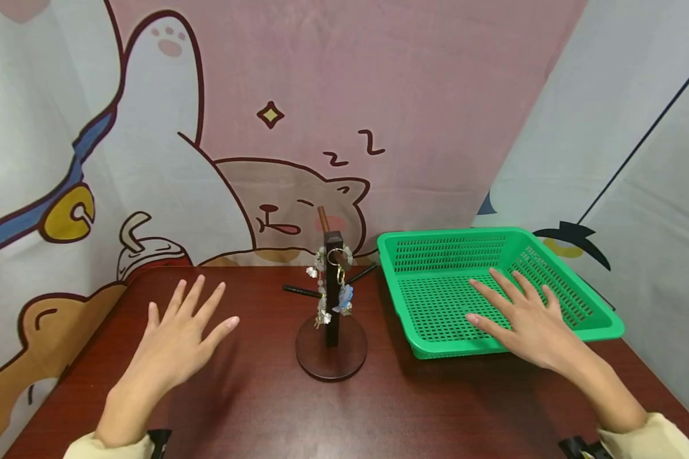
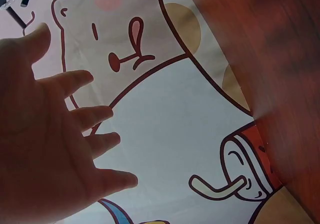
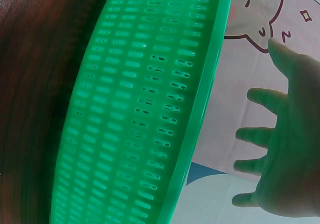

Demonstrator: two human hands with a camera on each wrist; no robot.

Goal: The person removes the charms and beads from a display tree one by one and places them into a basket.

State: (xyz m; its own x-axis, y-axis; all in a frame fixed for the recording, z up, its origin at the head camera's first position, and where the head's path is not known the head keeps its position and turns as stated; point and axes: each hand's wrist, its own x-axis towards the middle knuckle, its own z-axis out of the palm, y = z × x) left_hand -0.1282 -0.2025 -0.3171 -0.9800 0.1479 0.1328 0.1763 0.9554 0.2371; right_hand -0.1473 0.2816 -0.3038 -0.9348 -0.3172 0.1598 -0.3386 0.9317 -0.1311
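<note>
My left hand (image 1: 175,347) is spread over the table's left part, fingers apart, holding nothing; the left wrist view shows the same hand (image 2: 65,129) with its fingers spread. Between my hands a dark stand (image 1: 332,319) with a round base stands upright. Beaded charms (image 1: 321,296) and a blue charm (image 1: 344,298) hang from its arms. My right hand (image 1: 531,325), also spread and empty, is over the near right part of the green basket (image 1: 404,319). In the right wrist view that hand (image 3: 290,144) appears beside the basket wall (image 3: 130,109).
The reddish-brown table (image 1: 252,408) carries the stand and the basket, which sits at the right. Behind and at both sides hangs a cloth (image 1: 436,115) with cartoon animals, meeting the table's back edge. No items show inside the basket.
</note>
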